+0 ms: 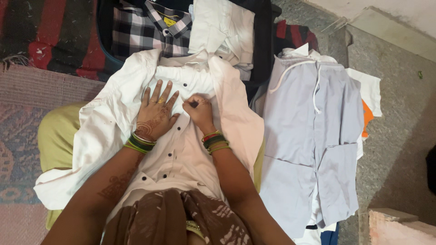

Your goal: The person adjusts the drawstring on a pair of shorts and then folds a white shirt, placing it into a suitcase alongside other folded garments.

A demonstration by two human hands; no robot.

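Note:
A white shirt with dark buttons (181, 149) lies spread front-up over a yellow-green cushion (56, 136). My left hand (156, 113) rests flat on the shirt's chest, fingers apart, pressing the cloth. My right hand (198, 110) is bunched at the button placket just beside it, fingertips pinching the fabric near a button. Both wrists carry green and red bangles.
An open suitcase (263, 41) at the top holds a checked shirt (145, 29) and folded white cloth (222, 27). Pale lilac shorts (309, 131) lie on a clothes pile at right. A striped rug (45, 31) is top left, stone floor (399, 122) at right.

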